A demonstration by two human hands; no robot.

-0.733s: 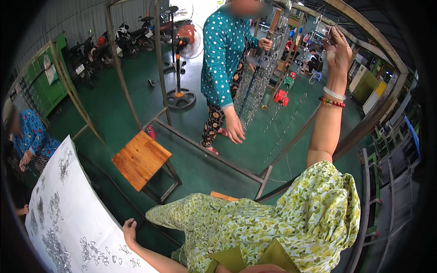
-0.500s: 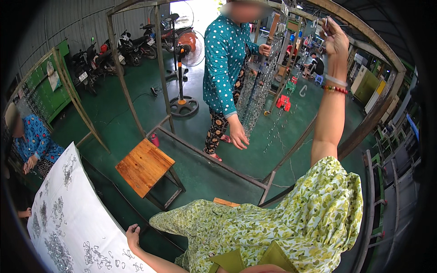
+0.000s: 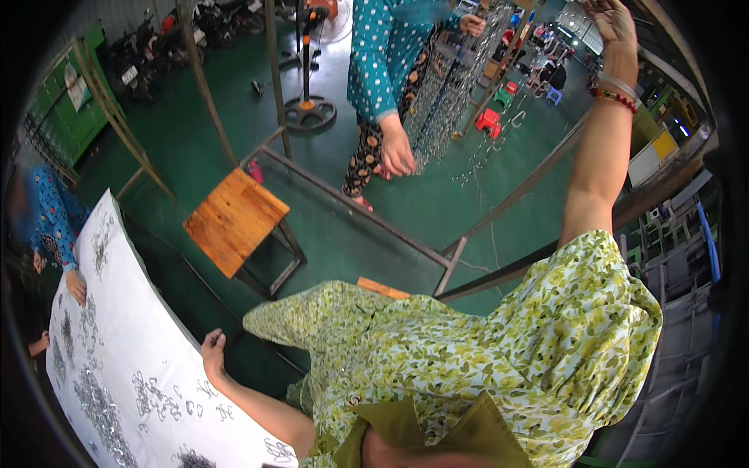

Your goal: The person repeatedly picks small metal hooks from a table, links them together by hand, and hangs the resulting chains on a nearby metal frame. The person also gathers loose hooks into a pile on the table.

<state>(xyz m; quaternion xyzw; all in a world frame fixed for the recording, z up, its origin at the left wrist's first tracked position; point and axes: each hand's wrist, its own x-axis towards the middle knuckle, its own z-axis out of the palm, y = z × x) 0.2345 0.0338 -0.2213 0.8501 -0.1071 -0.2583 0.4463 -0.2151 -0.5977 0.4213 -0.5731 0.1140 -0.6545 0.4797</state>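
- Right hand point(image 3: 612, 19) is raised high at the top rim of the view, fingers partly cut off. Can't tell from here whether that grip is spread or pinching something.
- Left hand point(image 3: 214, 353) is low, just beside the near edge of the white surface point(image 3: 160, 335). Fingers loosely bent, nothing visible in them; can't tell if the tips meet.
- Bent-wire hooks point(image 3: 100, 409) lie on that surface: one dense heap, plus looser clusters, some near the left forearm.
- Reach is long, arm almost straight. I'd step in closer and keep the elbow slightly bent; fingertip control should improve.
- Eyes on the raised fingertips. At this head angle they nearly leave the view, so I'd tip the head up.
- Bead bracelet point(image 3: 615, 98) sits on the raised wrist; it looks likely to catch on wire. Keep the wrist clear.
- Left forearm passes close to loose hooks. Lift it rather than drag it, or they may scatter.
- Co-worker in teal point(image 3: 373, 70) stands beside hanging chains point(image 3: 456, 101), one hand low near their ends. Keep arm movements small on that side.
- Mind the low frame bar point(image 3: 351, 200) and wooden stool point(image 3: 236, 222) when shifting feet.
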